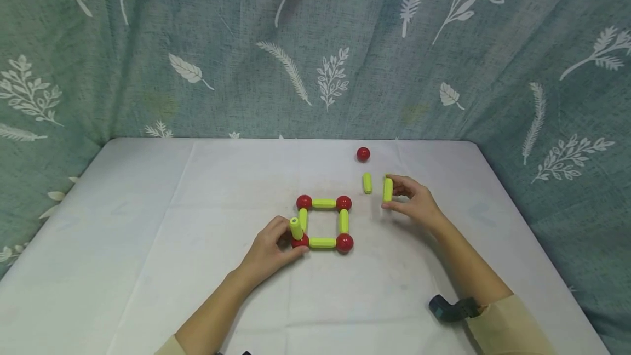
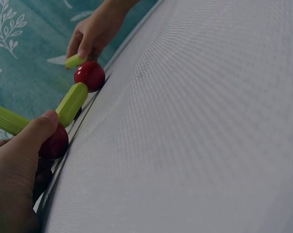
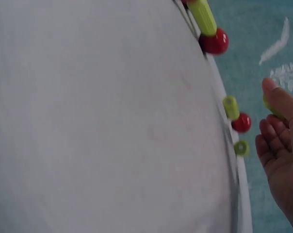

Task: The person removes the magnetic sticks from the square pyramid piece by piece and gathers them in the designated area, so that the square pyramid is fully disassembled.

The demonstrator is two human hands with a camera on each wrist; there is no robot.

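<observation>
Four-sided and flat on the table, a frame of lime-green sticks joined by red balls lies near the middle. My left hand grips the red ball at its near left corner, thumb in front. From that ball a green stick stands up, tilted slightly. To the right of the frame, my right hand pinches another green stick between thumb and fingers, raised above the table. In the right wrist view the thumb covers most of that stick.
A loose green stick lies left of my right hand. Farther back sits a single red ball. Another green stick shows in the right wrist view. A leaf-patterned curtain hangs behind the white table.
</observation>
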